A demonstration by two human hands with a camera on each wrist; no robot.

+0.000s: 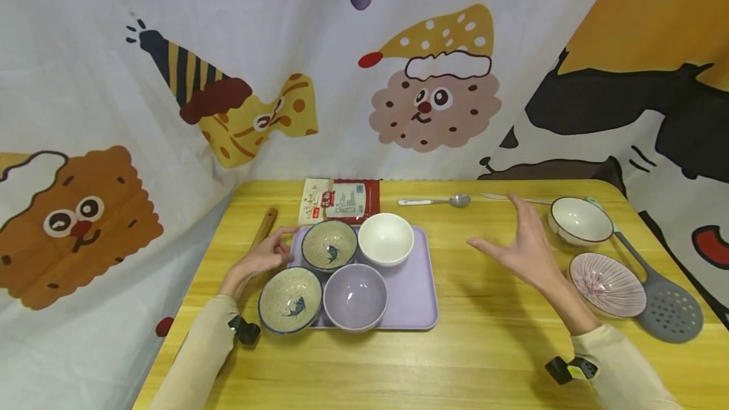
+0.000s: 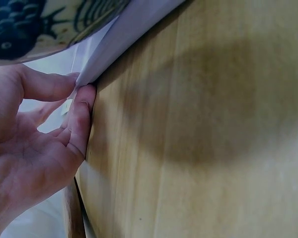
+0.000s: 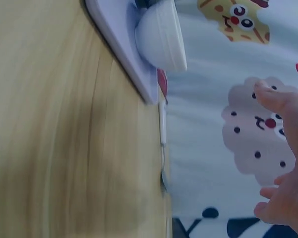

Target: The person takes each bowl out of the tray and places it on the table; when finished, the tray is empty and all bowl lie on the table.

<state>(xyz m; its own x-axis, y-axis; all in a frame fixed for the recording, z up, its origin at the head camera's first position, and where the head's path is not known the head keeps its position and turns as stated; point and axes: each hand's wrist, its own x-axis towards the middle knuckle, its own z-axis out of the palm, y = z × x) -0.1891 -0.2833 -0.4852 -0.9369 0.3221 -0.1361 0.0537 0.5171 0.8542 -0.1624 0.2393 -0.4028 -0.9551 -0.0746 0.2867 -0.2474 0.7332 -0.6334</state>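
My left hand [image 1: 264,258] pinches the left rim of a lilac tray [image 1: 418,309]; in the left wrist view the thumb lies on the rim [image 2: 107,54] with fingers against its outer side. On the tray stand a speckled bowl with a blue fish [image 1: 329,247], a white bowl [image 1: 386,239] and a lilac bowl [image 1: 355,298]. A second fish bowl [image 1: 290,300] sits at its front left corner, reaching over the edge. My right hand [image 1: 529,248] hovers over the table right of the tray, thumb and fingers spread apart, holding nothing.
A dark-rimmed bowl [image 1: 581,220], a pink-striped bowl [image 1: 607,285] and a grey slotted turner [image 1: 672,309] lie at the right. Behind the tray are a food packet [image 1: 347,201] and a spoon [image 1: 433,201]. A wooden handle [image 1: 264,228] lies by my left hand.
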